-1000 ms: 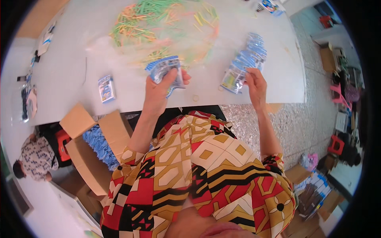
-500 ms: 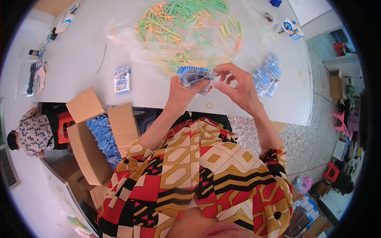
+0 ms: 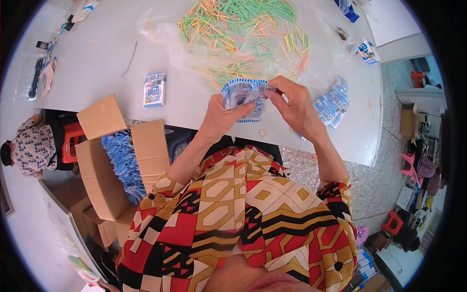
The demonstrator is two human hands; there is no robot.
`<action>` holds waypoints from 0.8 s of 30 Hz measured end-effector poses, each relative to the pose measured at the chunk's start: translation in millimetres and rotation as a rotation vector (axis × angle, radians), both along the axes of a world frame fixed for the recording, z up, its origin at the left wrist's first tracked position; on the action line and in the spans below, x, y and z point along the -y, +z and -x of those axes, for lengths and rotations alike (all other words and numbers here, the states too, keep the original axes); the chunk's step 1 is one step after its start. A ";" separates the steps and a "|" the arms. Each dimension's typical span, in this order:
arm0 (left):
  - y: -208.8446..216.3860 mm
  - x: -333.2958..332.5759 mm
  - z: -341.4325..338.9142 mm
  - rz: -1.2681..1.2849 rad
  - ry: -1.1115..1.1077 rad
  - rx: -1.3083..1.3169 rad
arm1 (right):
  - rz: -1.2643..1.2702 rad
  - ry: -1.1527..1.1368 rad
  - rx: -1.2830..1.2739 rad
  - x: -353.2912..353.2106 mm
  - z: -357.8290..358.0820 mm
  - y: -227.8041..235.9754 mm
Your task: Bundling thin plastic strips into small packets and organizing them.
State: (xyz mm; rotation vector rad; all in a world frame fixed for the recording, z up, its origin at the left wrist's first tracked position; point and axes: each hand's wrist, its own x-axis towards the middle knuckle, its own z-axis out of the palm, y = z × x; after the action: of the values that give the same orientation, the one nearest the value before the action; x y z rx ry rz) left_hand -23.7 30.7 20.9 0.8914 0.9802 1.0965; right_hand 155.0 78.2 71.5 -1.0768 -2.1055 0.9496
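Note:
Over the near edge of the table my left hand [image 3: 218,117] grips small blue-and-white packets [image 3: 243,92] with striped edges, the thumb lying across their face. They seem to be several layered together; how many cannot be told. The fingers of my right hand [image 3: 297,104] are pinched at the right upper corner of these packets. To the right, more such packets [image 3: 334,103] lie in an overlapping spread. A neat bundle of blue-and-white packets [image 3: 154,89] rests on the table at the left. Just below my hands lies a rubber band [image 3: 262,132].
Thin green, yellow and orange sticks [image 3: 243,22] lie heaped on clear plastic sheeting at the far side of the white table [image 3: 187,104]. An open cardboard box [image 3: 99,182] full of blue-and-white packets [image 3: 122,163] stands at left. Another person [image 3: 35,148] sits beyond it.
The held packets have turned more face-up and spread wider. My right fingers have closed from a looser reach onto their corner. The view has shifted slightly.

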 end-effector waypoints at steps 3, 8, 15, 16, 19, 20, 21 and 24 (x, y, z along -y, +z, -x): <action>-6.9 -2.3 2.2 -0.015 0.039 -0.014 | 0.002 0.032 0.012 -0.5 -1.0 -0.4; -11.8 -5.5 1.8 -0.049 0.120 0.116 | -0.059 -0.033 -0.081 2.2 1.7 19.0; -8.0 -7.9 -5.4 -0.027 0.105 0.139 | -0.462 0.073 0.035 7.2 -4.4 16.8; -7.2 -7.4 -5.9 -0.033 0.094 0.144 | -0.469 0.063 0.041 6.7 -5.3 14.5; -7.5 -6.4 -5.3 -0.006 0.154 0.122 | -0.362 0.149 0.024 -0.2 -10.6 12.3; -8.4 -5.2 -3.2 -0.004 0.168 0.113 | -0.217 0.106 -0.080 -5.6 -12.1 11.9; -8.5 -4.7 -1.7 -0.002 0.185 0.103 | -0.072 0.066 -0.184 -12.8 -13.4 10.7; -2.5 -5.3 -1.2 -0.042 0.224 0.097 | 0.083 -0.244 -0.114 -58.6 -33.6 -10.8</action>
State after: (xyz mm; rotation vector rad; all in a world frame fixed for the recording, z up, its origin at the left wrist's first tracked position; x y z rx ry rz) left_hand -22.5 35.9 18.4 0.7676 0.9957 1.3420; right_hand 188.6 136.8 60.7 -1.2573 -1.8086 0.9616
